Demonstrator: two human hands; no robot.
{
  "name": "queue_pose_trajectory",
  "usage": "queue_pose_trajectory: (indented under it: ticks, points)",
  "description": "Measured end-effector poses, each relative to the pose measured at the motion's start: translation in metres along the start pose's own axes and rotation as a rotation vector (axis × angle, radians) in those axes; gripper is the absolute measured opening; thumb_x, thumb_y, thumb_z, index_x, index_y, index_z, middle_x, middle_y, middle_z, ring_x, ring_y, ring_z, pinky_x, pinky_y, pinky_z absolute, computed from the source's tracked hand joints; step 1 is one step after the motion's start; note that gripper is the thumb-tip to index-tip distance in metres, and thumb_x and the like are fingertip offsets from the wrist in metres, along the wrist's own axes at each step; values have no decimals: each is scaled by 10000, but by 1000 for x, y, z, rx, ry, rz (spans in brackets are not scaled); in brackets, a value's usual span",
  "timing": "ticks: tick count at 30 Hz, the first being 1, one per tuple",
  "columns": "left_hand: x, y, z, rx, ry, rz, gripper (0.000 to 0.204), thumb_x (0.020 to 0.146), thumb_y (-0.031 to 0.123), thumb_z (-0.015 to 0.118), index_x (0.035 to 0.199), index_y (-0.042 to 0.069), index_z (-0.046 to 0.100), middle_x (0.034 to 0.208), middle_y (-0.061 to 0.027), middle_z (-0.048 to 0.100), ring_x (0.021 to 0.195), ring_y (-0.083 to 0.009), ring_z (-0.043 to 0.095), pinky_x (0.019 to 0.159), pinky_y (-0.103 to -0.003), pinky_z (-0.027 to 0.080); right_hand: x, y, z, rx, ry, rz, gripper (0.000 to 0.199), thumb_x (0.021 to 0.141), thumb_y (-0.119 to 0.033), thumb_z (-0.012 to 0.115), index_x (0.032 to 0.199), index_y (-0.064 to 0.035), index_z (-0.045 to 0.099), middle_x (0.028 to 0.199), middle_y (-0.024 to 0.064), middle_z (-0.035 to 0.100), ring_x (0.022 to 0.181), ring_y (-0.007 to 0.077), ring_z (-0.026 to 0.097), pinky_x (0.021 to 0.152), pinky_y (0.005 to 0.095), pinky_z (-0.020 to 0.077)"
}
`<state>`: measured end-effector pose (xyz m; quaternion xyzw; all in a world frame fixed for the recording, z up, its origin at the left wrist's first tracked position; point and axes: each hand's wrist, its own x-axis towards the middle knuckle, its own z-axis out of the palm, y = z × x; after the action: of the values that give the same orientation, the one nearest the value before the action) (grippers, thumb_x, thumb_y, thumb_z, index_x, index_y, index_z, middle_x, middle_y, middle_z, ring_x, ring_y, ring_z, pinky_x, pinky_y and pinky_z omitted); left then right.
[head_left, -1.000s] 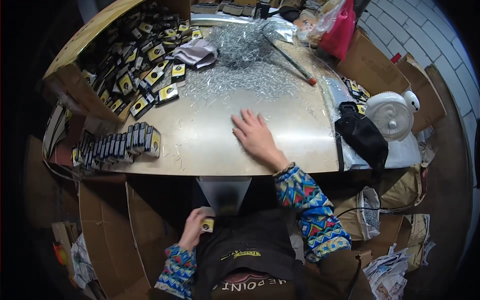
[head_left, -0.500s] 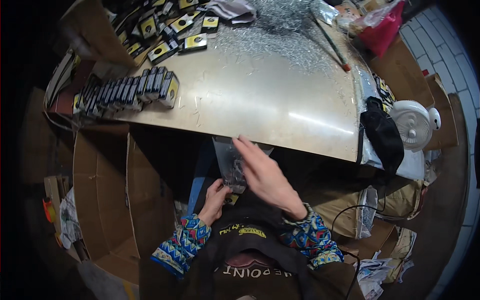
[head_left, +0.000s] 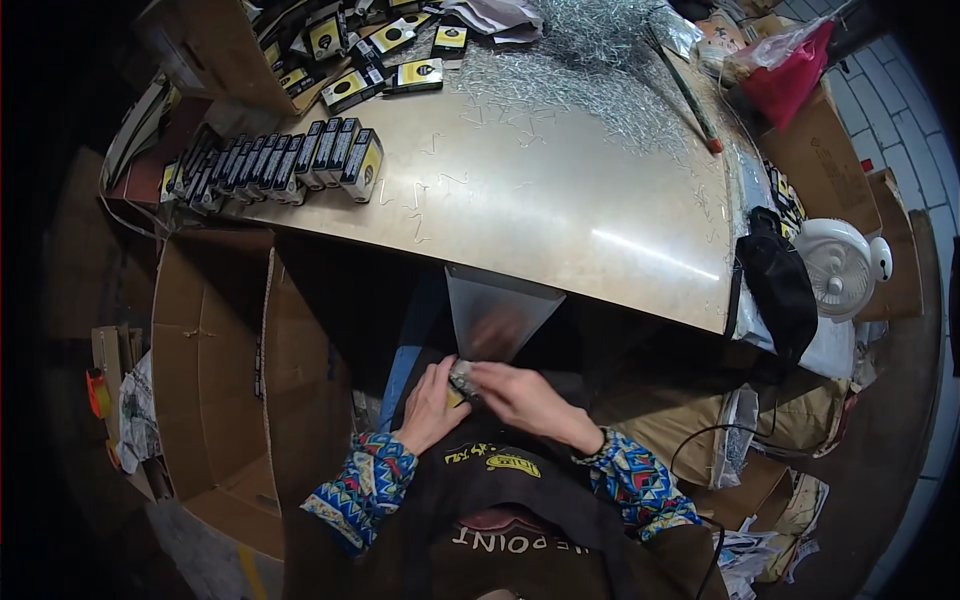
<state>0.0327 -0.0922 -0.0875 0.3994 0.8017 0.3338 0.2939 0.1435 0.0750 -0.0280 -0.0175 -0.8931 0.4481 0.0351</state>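
Observation:
In front of my apron, just under the mouth of a grey metal chute (head_left: 500, 300) at the table edge, both hands come together. My left hand (head_left: 428, 408) is closed around a small yellow-and-black box (head_left: 456, 396), mostly covered by the fingers. With fingertips pinched, my right hand (head_left: 535, 402) grips a small silvery clump, seemingly bent wire pieces (head_left: 461, 376), at the box's upper end. Whether the clump is inside the box or above it I cannot tell. The chute's sloping inside shows a blurred reflection and no wire pieces.
A row of upright small boxes (head_left: 290, 165) stands on the table's left, with loose boxes (head_left: 415, 75) behind. Bent wires (head_left: 590, 100) heap at the back beside a red-tipped stick (head_left: 690, 95). A white fan (head_left: 835, 268) and black bag (head_left: 775, 285) sit right; an open carton (head_left: 215, 370) stands left.
My right hand has dropped from over the chute to its lower end and pinched the silvery clump. The wire pieces in the chute are gone. My left hand moved up slightly with the box.

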Motion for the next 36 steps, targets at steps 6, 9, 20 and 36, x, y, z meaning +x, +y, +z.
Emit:
queue_pose_trajectory:
  ticks: [6,9,20,36]
  points:
    - [-3,31,-18,-345,172,31,859,744,116,781,1444,54,288,1240,-213,509,1154,-349,544,957,-403,455,8,-21,-24,121,137,87,419,854,-209,730,1196,3,614,1087,212,653,886,365,662,734,391,537]
    - [16,54,-40,-436,166,40,897,732,117,804,1452,50,273,1258,-211,520,1158,-321,554,973,-387,448,14,-23,-29,202,165,134,325,855,-188,728,1104,11,663,940,190,691,780,293,694,658,340,535]
    - [36,79,-56,-250,260,135,862,706,73,764,1432,20,304,1280,-256,509,1158,-419,551,947,-417,479,32,-45,-72,-265,331,-112,216,763,-121,782,939,-35,692,758,84,607,680,235,614,570,326,496]
    - [49,83,-54,-144,226,235,842,703,95,782,1415,39,337,1202,-214,543,1104,-363,573,924,-401,485,42,-31,-88,98,360,276,176,865,-98,671,1011,2,673,767,146,667,671,270,671,625,332,525]
